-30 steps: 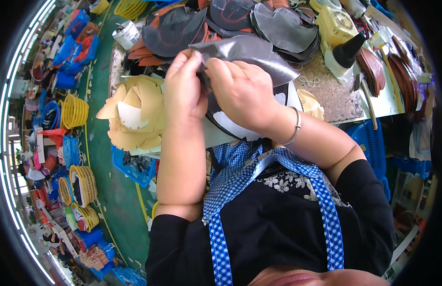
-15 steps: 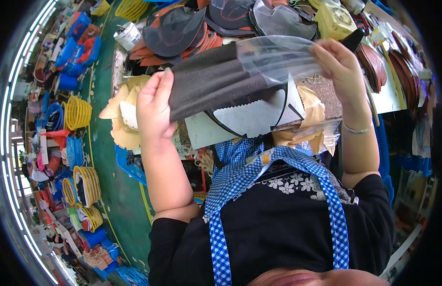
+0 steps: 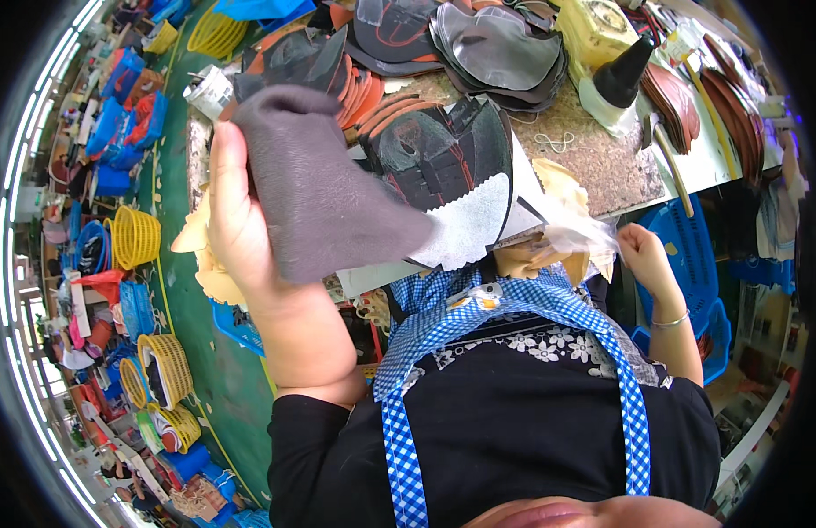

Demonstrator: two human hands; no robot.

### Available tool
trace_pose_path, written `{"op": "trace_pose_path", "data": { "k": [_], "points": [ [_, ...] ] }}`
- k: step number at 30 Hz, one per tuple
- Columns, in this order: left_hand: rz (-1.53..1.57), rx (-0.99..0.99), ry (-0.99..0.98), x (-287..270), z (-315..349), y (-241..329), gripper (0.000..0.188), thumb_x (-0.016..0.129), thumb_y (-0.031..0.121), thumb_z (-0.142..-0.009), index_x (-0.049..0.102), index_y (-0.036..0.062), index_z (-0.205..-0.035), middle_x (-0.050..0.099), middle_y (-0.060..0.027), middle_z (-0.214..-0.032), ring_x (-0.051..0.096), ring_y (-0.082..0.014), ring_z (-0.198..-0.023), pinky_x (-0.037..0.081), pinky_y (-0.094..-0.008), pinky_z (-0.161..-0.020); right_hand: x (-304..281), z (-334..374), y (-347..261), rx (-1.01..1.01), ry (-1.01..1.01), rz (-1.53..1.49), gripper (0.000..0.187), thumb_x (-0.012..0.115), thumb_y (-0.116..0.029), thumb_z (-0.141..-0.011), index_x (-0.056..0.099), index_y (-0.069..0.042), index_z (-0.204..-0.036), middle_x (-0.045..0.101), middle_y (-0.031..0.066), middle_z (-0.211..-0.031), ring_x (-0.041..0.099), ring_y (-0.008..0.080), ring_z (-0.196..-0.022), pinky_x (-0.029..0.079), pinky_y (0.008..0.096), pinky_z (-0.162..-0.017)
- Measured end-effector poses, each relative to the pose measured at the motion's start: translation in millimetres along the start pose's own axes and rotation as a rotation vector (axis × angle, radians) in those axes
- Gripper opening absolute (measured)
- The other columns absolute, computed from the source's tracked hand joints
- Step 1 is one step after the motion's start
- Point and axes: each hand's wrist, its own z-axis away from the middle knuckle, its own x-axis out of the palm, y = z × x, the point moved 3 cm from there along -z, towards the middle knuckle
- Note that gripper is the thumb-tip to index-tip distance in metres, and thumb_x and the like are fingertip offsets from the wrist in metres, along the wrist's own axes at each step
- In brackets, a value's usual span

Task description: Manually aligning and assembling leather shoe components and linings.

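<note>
Dark grey sheet (image 3: 329, 194), soft and finely napped, hangs in loose curves above the near left of the worktop (image 3: 614, 163), its top edge rolled over. The left hand (image 3: 245, 229) holds it by the left side, digits straight along the edge — part of that grip is hidden from me. Off to the right, the right hand (image 3: 645, 260) has its fingers bunched on a clear, crinkled film (image 3: 579, 224), trailing over tan scalloped pieces (image 3: 562, 185). Between them lies a whitish zigzag-edged panel (image 3: 469, 224).
</note>
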Motion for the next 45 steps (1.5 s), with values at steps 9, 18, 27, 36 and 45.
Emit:
{"op": "trace_pose_path", "data": {
  "k": [9, 18, 27, 36, 45],
  "points": [
    [-1.134, 0.578, -0.609, 60.6, 29.3, -64.2, 0.008, 0.063, 0.009, -0.087, 0.061, 0.0012, -0.086, 0.063, -0.0097, -0.096, 0.060, -0.0164, -0.067, 0.047, -0.0269, -0.057, 125.3, 21.5, -99.6, -0.278, -0.778, -0.592, 0.051, 0.051, -0.042, -0.094, 0.054, 0.002, -0.121, 0.062, 0.0133, -0.113, 0.061, 0.0229, -0.104, 0.049, 0.0354, -0.090],
    [-1.090, 0.482, -0.319, -13.4, 57.3, -51.7, 0.066, 0.066, 0.064, -0.074, 0.059, 0.0010, -0.094, 0.060, -0.0120, -0.096, 0.060, -0.0211, -0.070, 0.051, -0.0309, -0.064, 159.8, 0.2, -132.9, -0.205, -0.899, -0.850, 0.053, 0.040, -0.043, -0.098, 0.042, -0.005, -0.135, 0.051, 0.0139, -0.132, 0.053, 0.0262, -0.119, 0.041, 0.0400, -0.103],
    [0.322, -0.470, -0.080, -44.8, 29.0, -77.7, 0.042, 0.053, 0.039, -0.095, 0.058, 0.0017, -0.113, 0.063, -0.0150, -0.112, 0.064, -0.0268, -0.096, 0.052, -0.0403, -0.084, 184.7, 26.0, -141.3, -0.121, -0.750, -0.507, 0.060, 0.034, -0.047, -0.099, 0.038, -0.001, -0.138, 0.052, 0.0167, -0.131, 0.053, 0.0250, -0.120, 0.040, 0.0389, -0.103],
    [-0.272, 0.178, -0.013, -43.4, 51.9, -52.8, 0.016, 0.061, 0.000, -0.089, 0.058, 0.0010, -0.105, 0.065, -0.0085, -0.101, 0.063, -0.0129, -0.090, 0.051, -0.0282, -0.083, 162.5, 16.0, -134.8, -0.647, -0.658, -0.457, 0.063, 0.058, -0.028, -0.092, 0.032, 0.002, -0.141, 0.060, 0.0109, -0.112, 0.056, 0.0171, -0.107, 0.042, 0.0304, -0.095],
    [-0.670, 0.048, -0.029, -72.7, 85.7, -87.8, 0.020, 0.065, 0.001, -0.087, 0.054, 0.0001, -0.104, 0.064, -0.0039, -0.091, 0.060, -0.0072, -0.080, 0.049, -0.0220, -0.071, 146.4, 11.4, -109.3, -0.905, -0.650, 0.499, 0.053, 0.079, -0.005, -0.066, 0.063, -0.005, -0.117, 0.059, 0.0137, -0.119, 0.057, 0.0260, -0.111, 0.045, 0.0337, -0.094]
  ]
}}
